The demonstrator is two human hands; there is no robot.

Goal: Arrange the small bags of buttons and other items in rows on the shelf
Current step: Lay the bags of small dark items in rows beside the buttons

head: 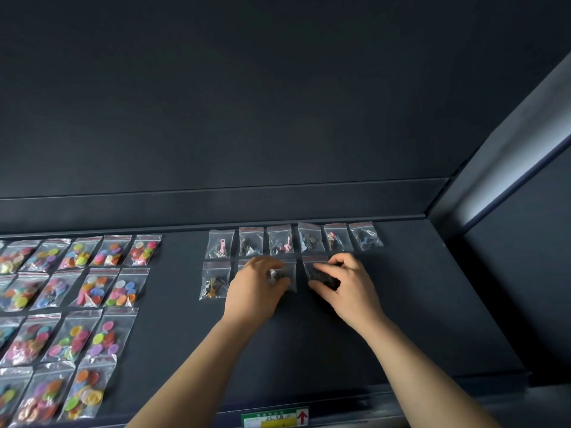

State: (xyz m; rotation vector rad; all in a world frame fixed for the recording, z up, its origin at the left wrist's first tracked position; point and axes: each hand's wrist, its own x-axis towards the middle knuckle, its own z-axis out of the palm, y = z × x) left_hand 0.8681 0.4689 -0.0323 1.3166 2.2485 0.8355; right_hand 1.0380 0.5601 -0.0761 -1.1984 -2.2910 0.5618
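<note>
Several small clear bags of zipper pulls lie in a back row [279,240] on the dark shelf [401,304]. A second row begins in front of it with one bag [215,281] at the left. My left hand [258,285] pinches the third bag [287,273] of that row and covers the second bag. My right hand [343,284] pinches a bag of dark pieces [315,268] just to the right. Colourful button bags [92,285] fill the shelf's left side in rows.
The shelf's back wall [247,205] rises right behind the back row. A side panel [494,180] closes the shelf on the right. A green and white label with a red arrow [276,418] sits on the front edge.
</note>
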